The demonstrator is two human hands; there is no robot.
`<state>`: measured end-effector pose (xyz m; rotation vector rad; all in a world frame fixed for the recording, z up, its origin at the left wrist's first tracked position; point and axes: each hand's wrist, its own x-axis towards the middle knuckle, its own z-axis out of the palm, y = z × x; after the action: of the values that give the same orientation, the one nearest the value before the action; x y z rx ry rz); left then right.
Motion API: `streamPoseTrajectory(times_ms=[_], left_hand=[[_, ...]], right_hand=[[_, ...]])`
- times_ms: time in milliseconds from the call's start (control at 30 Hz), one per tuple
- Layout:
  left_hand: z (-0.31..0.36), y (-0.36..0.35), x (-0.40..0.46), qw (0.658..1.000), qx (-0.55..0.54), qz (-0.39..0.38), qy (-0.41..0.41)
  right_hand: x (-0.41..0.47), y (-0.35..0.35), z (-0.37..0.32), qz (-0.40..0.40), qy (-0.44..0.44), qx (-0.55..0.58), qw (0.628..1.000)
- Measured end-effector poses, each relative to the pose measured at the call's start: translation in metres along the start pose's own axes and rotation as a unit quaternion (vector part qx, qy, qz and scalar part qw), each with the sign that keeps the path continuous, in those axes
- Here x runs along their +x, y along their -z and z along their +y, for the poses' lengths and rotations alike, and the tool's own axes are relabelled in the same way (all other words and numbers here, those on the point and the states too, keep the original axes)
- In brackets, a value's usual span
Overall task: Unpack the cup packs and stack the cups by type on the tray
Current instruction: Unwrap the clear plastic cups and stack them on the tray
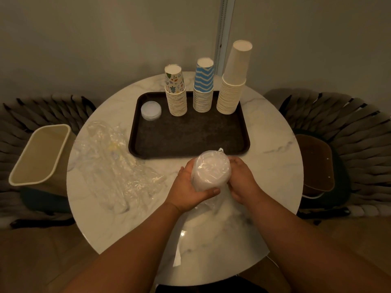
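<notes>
Cup pack (210, 172) (crinkly clear plastic, cylindrical) gripped by left hand (190, 188) and right hand (243, 180).

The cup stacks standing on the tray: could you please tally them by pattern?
Fruit-print stack: 1
Blue zigzag stack: 1
Plain cream stack: 1
Total on the tray: 3

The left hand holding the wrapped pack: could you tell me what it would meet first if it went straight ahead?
Probably the near rim of the tray, just beyond the left hand gripping the wrapped pack. The cup stacks stand farther back; depth is hard to judge.
</notes>
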<state>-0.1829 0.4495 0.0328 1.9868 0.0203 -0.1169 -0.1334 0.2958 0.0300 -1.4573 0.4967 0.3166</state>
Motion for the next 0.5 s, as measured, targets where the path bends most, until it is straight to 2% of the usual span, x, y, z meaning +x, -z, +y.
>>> streamPoseTrajectory(times_ms=[300,500], left_hand=[[0.005,0.004,-0.003,0.998,-0.052,-0.004,-0.037],[0.006,0.007,-0.005,0.999,-0.011,-0.024,-0.045]], right_hand=[[-0.002,0.0,-0.004,0.048,0.032,-0.076,0.995],[0.001,0.003,-0.007,0.014,-0.059,-0.141,0.988]])
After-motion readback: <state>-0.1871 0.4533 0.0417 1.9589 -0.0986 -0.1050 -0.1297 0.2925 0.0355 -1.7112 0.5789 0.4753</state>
